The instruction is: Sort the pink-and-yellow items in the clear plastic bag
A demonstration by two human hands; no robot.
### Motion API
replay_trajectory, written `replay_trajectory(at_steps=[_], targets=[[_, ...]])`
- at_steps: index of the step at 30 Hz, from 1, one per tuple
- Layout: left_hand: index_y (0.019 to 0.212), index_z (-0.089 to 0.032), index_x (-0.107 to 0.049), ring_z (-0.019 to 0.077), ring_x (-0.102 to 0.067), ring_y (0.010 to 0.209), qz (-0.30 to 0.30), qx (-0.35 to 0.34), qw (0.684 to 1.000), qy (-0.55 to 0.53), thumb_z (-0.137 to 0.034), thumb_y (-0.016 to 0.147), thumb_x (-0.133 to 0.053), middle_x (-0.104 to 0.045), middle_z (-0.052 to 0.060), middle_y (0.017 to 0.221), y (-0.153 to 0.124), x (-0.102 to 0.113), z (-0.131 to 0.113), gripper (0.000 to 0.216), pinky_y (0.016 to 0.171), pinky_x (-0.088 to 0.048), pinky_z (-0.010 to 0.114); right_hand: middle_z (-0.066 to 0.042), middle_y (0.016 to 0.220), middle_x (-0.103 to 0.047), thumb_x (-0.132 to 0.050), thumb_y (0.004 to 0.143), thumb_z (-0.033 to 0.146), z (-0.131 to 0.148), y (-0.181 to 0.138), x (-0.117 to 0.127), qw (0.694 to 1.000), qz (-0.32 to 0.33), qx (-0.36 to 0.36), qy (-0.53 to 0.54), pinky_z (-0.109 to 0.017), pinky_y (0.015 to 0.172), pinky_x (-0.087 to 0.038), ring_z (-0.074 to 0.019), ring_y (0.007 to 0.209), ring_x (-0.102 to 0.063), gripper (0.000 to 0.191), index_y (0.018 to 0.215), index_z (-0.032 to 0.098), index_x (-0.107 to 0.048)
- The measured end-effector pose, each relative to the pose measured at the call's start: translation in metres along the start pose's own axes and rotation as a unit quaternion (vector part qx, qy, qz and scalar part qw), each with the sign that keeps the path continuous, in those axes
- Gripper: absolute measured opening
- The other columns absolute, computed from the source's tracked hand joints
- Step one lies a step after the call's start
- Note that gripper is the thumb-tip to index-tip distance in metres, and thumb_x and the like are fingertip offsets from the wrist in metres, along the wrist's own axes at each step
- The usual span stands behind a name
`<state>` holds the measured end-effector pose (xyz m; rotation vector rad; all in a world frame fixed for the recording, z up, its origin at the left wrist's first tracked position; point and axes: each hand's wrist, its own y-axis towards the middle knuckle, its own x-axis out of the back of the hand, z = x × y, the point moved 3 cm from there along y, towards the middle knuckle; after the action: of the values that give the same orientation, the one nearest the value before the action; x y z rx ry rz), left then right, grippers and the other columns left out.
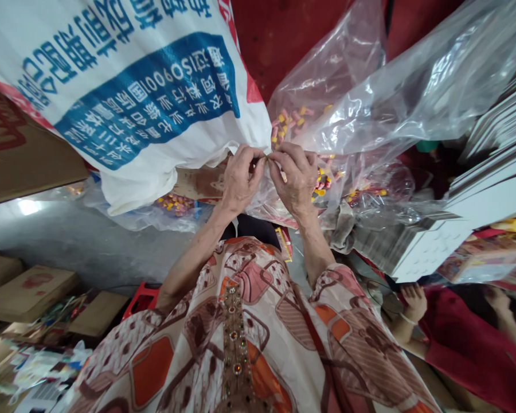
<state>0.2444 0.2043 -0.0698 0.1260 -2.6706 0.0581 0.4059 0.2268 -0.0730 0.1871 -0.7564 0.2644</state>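
Observation:
My left hand point(242, 176) and my right hand point(295, 176) meet fingertip to fingertip in the middle of the view. Each is closed in a pinch of thumb and forefinger; whatever lies between the tips is too small to make out. Just above my left hand is the lower edge of a large white woven sack point(206, 137) printed with blue writing. Behind and beside my right hand spreads a clear plastic bag point(335, 123) with small pink and yellow pieces point(290, 123) inside. More of these pieces point(322, 182) show close to my right fingers.
A cardboard box point(21, 149) stands at the left. Stacks of white printed card point(438, 241) fill the right side. At lower right, another person in a red garment point(468, 344) has a hand point(414, 301) near the stack. Cartons point(32, 292) and a red stool point(141, 298) stand lower left.

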Motion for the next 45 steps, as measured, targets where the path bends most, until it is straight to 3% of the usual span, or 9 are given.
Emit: replay_trajectory(at_steps=[4,8,12,18,23,35,38,42,45], targets=[[0.097,-0.029,-0.065,0.0230,-0.060,0.089,0.007,-0.005,1.000,0.010,-0.047,0.116,-0.060,-0.069,0.005,0.097,0.000,0.001,-0.004,0.027,0.087,-0.048,0.046,-0.008,0.128,-0.080,-0.053,0.118,0.041,-0.003,-0.001,0.001,0.998,0.012,-0.025,0.049,-0.056,0.111,-0.056,-0.0287,0.119,-0.075,0.027,0.116,0.030,-0.077],[0.099,-0.028,-0.064,0.0196,-0.061,0.086,0.023,0.035,0.999,0.005,-0.064,0.116,-0.055,-0.070,0.005,0.097,0.000,0.003,-0.008,0.041,0.083,-0.053,0.042,-0.006,0.122,-0.081,-0.056,0.115,0.053,-0.004,-0.001,0.006,0.988,0.000,-0.069,0.136,-0.056,0.101,-0.061,-0.0295,0.100,-0.075,0.030,0.107,0.035,-0.079],[0.100,-0.026,-0.064,0.0172,-0.062,0.080,0.027,0.063,0.998,0.005,-0.077,0.114,-0.048,-0.071,0.004,0.094,0.000,0.002,-0.008,0.056,0.076,-0.055,0.041,-0.005,0.117,-0.081,-0.058,0.112,0.063,-0.005,-0.001,0.006,0.978,-0.018,-0.097,0.182,-0.054,0.090,-0.064,-0.0327,0.106,-0.076,0.034,0.104,0.040,-0.081],[0.100,-0.029,-0.067,0.0187,-0.068,0.083,0.030,0.098,0.994,-0.030,-0.072,0.113,-0.056,-0.075,0.002,0.093,-0.001,0.000,-0.004,0.046,0.074,-0.057,0.042,-0.005,0.112,-0.081,-0.059,0.111,0.065,-0.012,-0.002,0.000,0.970,-0.016,-0.121,0.208,-0.049,0.092,-0.063,-0.0297,0.110,-0.075,0.035,0.105,0.038,-0.080],[0.100,-0.028,-0.066,0.0184,-0.066,0.079,0.020,0.095,0.994,-0.041,-0.070,0.114,-0.058,-0.073,0.002,0.091,0.000,0.000,-0.004,0.044,0.072,-0.056,0.042,-0.007,0.106,-0.081,-0.064,0.108,0.068,-0.011,-0.003,-0.002,0.947,-0.055,-0.146,0.281,-0.047,0.084,-0.066,-0.0259,0.093,-0.075,0.040,0.100,0.030,-0.078],[0.102,-0.029,-0.062,0.0206,-0.065,0.088,0.039,0.001,0.999,0.025,-0.049,0.118,-0.054,-0.071,0.005,0.098,0.003,0.003,-0.012,0.028,0.083,-0.058,0.043,-0.009,0.125,-0.080,-0.053,0.118,0.043,0.002,0.000,0.021,0.998,0.030,-0.026,0.038,-0.057,0.102,-0.059,-0.0294,0.099,-0.078,0.026,0.119,0.030,-0.076],[0.103,-0.028,-0.061,0.0198,-0.063,0.088,0.041,-0.017,0.998,0.039,-0.051,0.119,-0.049,-0.069,0.005,0.099,0.002,0.004,-0.014,0.031,0.084,-0.057,0.043,-0.010,0.126,-0.080,-0.051,0.119,0.039,0.002,0.000,0.015,0.999,0.040,-0.023,0.022,-0.055,0.104,-0.058,-0.0291,0.107,-0.077,0.027,0.115,0.029,-0.076],[0.102,-0.029,-0.059,0.0199,-0.061,0.086,0.051,0.015,0.998,0.037,-0.060,0.119,-0.046,-0.071,0.005,0.100,0.002,0.004,-0.013,0.038,0.083,-0.055,0.045,-0.010,0.115,-0.080,-0.052,0.118,0.040,0.002,-0.001,0.013,0.998,0.009,-0.042,0.045,-0.053,0.092,-0.063,-0.0272,0.088,-0.074,0.027,0.109,0.028,-0.075],[0.101,-0.030,-0.059,0.0203,-0.058,0.086,0.060,0.044,0.997,0.031,-0.068,0.118,-0.044,-0.071,0.005,0.101,0.003,0.005,-0.013,0.044,0.084,-0.054,0.047,-0.010,0.109,-0.079,-0.051,0.117,0.044,0.001,-0.003,0.014,0.994,-0.008,-0.067,0.089,-0.052,0.086,-0.066,-0.0302,0.094,-0.075,0.029,0.105,0.030,-0.075]])
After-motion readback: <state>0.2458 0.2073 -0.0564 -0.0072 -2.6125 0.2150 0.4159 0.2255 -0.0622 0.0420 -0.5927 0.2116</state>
